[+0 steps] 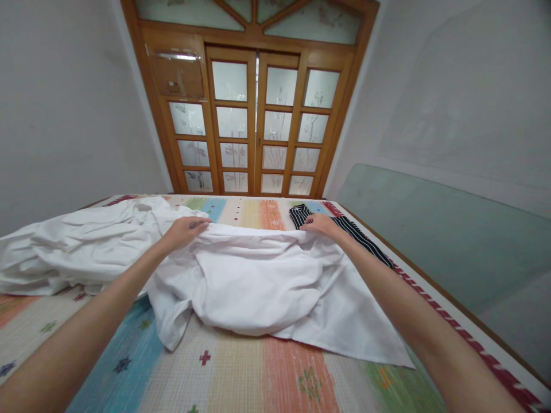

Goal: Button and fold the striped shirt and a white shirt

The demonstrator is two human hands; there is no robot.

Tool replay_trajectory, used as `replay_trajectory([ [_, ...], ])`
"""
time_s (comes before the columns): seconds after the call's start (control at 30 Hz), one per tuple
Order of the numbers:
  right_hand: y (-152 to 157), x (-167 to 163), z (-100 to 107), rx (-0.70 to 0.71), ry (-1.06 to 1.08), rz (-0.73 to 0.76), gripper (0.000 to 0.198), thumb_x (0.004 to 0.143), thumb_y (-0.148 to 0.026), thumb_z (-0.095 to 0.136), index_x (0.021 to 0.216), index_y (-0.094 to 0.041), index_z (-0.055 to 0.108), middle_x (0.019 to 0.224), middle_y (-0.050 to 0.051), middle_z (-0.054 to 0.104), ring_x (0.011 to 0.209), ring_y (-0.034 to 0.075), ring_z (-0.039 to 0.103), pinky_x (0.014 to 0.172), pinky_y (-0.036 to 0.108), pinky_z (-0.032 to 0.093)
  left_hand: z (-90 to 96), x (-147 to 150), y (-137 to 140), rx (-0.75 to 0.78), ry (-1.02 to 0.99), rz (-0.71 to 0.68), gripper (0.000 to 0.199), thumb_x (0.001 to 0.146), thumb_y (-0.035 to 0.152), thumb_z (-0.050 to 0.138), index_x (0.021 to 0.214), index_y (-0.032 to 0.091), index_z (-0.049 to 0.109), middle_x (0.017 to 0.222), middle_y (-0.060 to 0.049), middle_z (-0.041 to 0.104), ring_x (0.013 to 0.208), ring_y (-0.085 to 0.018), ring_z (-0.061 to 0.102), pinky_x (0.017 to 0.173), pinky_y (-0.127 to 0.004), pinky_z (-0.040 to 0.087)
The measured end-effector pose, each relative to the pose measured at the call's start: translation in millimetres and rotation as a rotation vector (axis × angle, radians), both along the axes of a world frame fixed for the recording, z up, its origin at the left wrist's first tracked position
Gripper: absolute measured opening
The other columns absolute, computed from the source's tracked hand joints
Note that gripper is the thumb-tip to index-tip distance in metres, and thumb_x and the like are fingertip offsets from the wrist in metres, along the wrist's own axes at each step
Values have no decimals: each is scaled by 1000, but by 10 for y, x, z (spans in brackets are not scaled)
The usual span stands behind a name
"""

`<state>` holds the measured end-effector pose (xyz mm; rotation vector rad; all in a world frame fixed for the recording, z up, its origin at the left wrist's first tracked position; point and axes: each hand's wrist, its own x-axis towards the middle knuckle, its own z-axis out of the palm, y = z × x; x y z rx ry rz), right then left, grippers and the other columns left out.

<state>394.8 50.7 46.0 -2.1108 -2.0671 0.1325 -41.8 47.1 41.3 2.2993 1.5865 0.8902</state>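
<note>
A white cloth garment [258,281] lies spread and rumpled on the bed, its far edge drawn out straight between my two hands. At the left end of that edge, my left hand [187,230] is closed with the fabric pinched in its fingers. My right hand [321,224] grips the right end of the same edge between thumb and fingers. The garment's lower right part fans out to a pointed corner. What kind of garment it is cannot be told. Just beyond my right hand lies a black and white striped cloth [361,241], partly hidden by my hand and forearm.
A heap of white fabric [94,241] lies on the left, close against the garment. Beneath everything is a multicoloured striped bed cover [241,378]. A pale green headboard-like panel [447,229] runs along the right wall. Wooden doors with glass panes [253,115] stand beyond the bed.
</note>
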Motion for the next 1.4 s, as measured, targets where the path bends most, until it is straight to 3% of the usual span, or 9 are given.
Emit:
replay_trajectory([
  [0.17, -148, 61, 77, -257, 9, 158, 29, 73, -49, 70, 86, -24, 78, 100, 5, 74, 95, 25, 67, 81, 30, 50, 66, -9, -70, -88, 21, -71, 57, 66, 63, 60, 101, 21, 75, 105, -7, 74, 97, -27, 65, 86, -31, 48],
  [0.33, -262, 43, -5, -181, -17, 296, 48, 66, -33, 78, 113, -22, 71, 123, 7, 66, 111, 26, 61, 94, 30, 46, 125, 39, -203, -233, 191, -164, 52, 61, 52, 64, 100, 21, 75, 77, -2, 71, 70, -20, 63, 65, -26, 45],
  [0.47, -331, -28, -19, -183, 60, 336, 36, 68, -33, 77, 103, -21, 73, 116, 7, 69, 108, 25, 63, 93, 29, 46, 112, 139, -341, -424, 353, -329, 25, 57, 45, 67, 70, 24, 73, 55, 3, 61, 55, -16, 55, 54, -24, 37],
  [0.63, -422, -156, -56, -28, 365, 283, 24, 74, -24, 67, 95, -15, 73, 97, 6, 72, 90, 21, 66, 84, 28, 49, 1, 327, -457, -235, 454, -273, 30, 62, 45, 67, 47, 22, 55, 51, 0, 57, 53, -17, 52, 57, -26, 38],
  [0.8, -418, -251, -73, 61, 689, 163, 52, 60, -8, 56, 111, -12, 67, 81, 3, 67, 70, 16, 60, 64, 25, 50, -69, 410, -494, -170, 465, -213, 33, 67, 42, 67, 95, 24, 70, 85, -7, 72, 75, -23, 65, 69, -28, 44],
  [0.87, -404, -253, -42, 66, 749, 166, 63, 57, -7, 51, 118, -14, 64, 75, 0, 63, 66, 14, 57, 60, 23, 47, -96, 409, -499, -184, 476, -220, 32, 72, 40, 63, 100, 25, 70, 88, -8, 72, 80, -24, 66, 71, -29, 45],
  [1.07, -432, -228, 26, 32, 744, 149, 59, 57, -12, 44, 109, -15, 71, 75, 2, 63, 61, 14, 52, 53, 22, 39, -184, 371, -500, -183, 493, -288, 23, 81, 29, 52, 63, 22, 65, 74, -7, 70, 70, -22, 63, 68, -29, 43],
  [1.23, -499, -169, -10, 39, 757, 118, 36, 67, -25, 49, 87, -14, 76, 80, 4, 68, 68, 15, 56, 60, 23, 41, -252, 312, -542, -131, 531, -335, 30, 83, 33, 50, 59, 21, 61, 74, -8, 68, 71, -21, 60, 70, -30, 42],
  [1.4, -571, 28, -77, -62, 680, 128, 23, 57, -31, 69, 69, -13, 75, 62, 1, 64, 60, 13, 51, 55, 24, 36, -369, 214, -639, -96, 539, -398, 43, 91, 41, 38, 61, 19, 59, 75, -7, 63, 69, -19, 58, 70, -31, 43],
])
